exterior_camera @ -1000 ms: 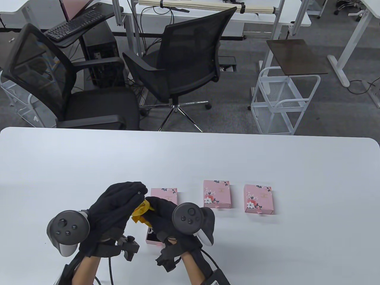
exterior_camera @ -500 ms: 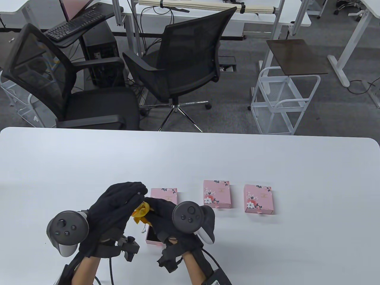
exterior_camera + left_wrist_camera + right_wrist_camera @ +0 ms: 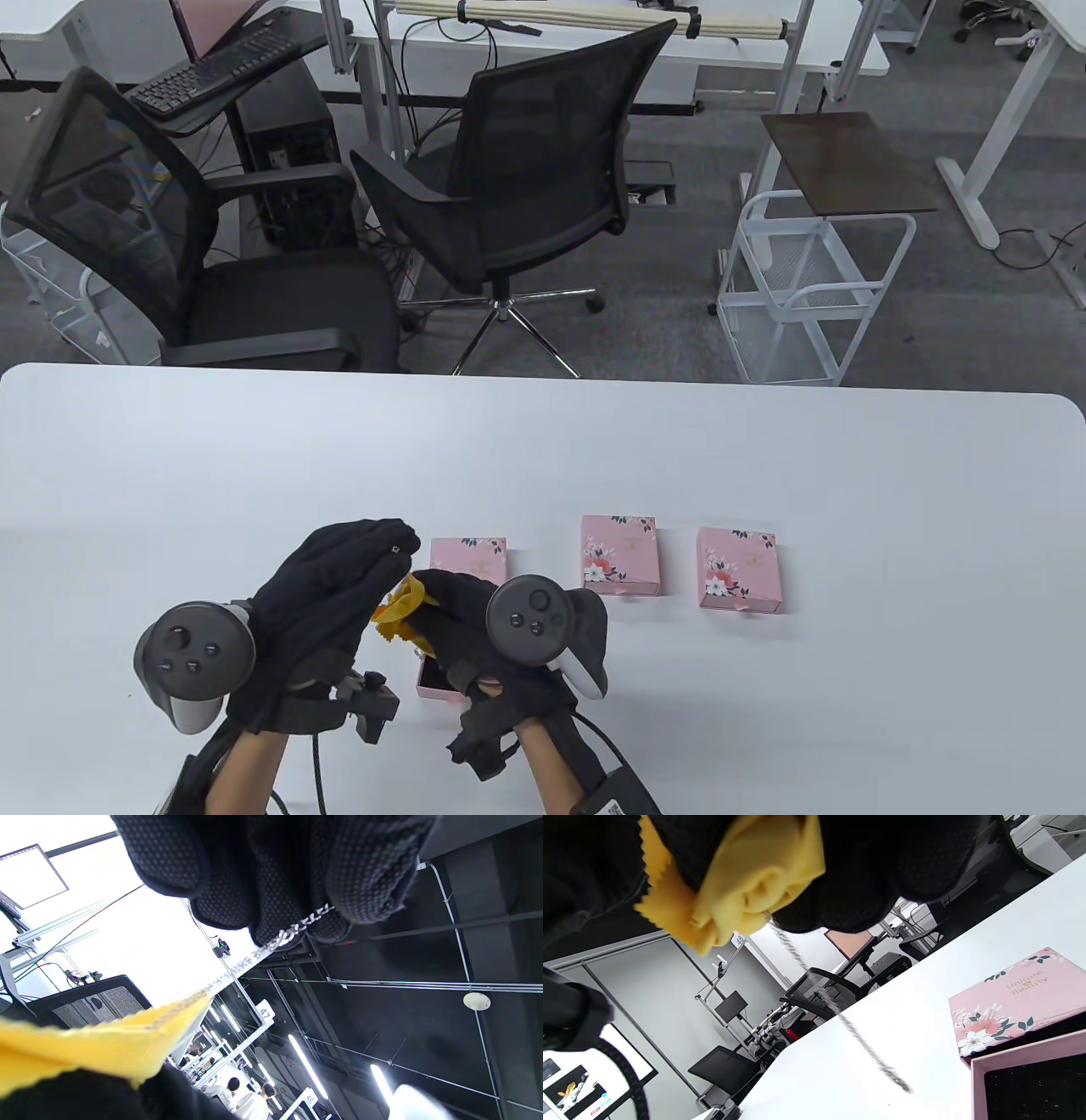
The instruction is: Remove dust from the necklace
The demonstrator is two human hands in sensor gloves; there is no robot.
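Right wrist view is showing gold lettering — "Unique Beauty" — on the lid of the pink floral box (image 3: pixel 1018 997). Left wrist view is catching white number tags on the ceiling frames: "47" (image 3: pixel 265 1012) and "46" (image 3: pixel 309 1099). Nothing else is reading clearly.

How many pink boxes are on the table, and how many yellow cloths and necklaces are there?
Pink boxes: 3, one open, two closed
Yellow cloth: 1, in the right hand
Necklace: 1, a silver chain pinched by the left hand
Total: 5
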